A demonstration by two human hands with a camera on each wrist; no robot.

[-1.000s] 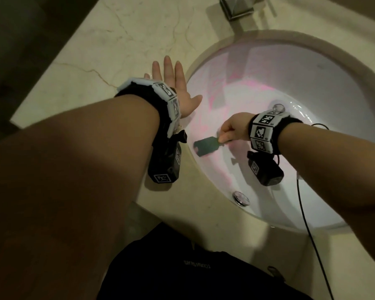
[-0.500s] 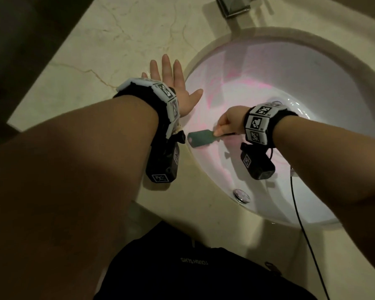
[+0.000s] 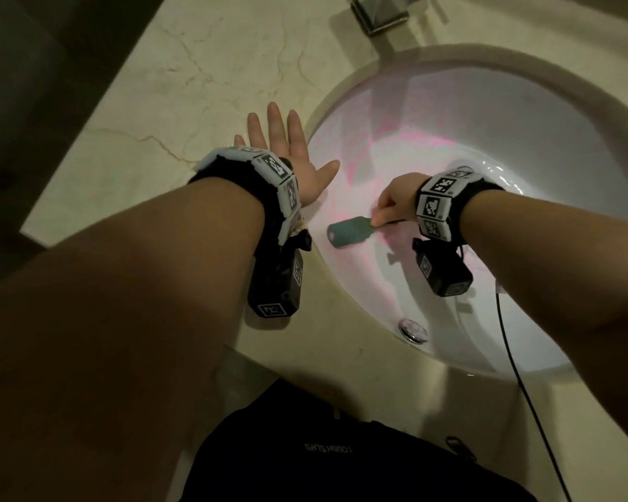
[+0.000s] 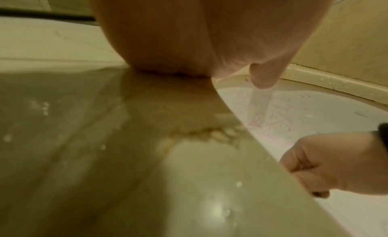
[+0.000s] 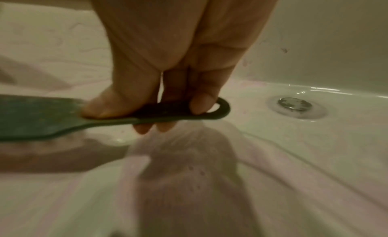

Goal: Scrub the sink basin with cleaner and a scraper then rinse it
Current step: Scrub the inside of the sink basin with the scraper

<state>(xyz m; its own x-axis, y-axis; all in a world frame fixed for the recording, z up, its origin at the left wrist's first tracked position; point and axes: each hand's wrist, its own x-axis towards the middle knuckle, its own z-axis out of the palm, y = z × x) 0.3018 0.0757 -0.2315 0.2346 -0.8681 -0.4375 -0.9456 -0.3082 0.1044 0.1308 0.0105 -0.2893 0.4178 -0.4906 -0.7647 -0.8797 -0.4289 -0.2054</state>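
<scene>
Pinching the dark handle of a flat green plastic scraper (image 3: 348, 230) against the pink-streaked white oval sink basin's (image 3: 522, 132) left wall, right hand (image 3: 394, 201); left hand (image 3: 294, 159) flat, fingers straight, on beige marble counter (image 3: 196, 77) at the basin's edge.

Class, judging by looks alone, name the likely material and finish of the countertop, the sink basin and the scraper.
Countertop: probably polished marble or similar stone, beige with brown veins, reflective.
Sink basin: likely glazed ceramic, white with glossy highlights.
Scraper: apparently matte green plastic, thin and flat.
</scene>
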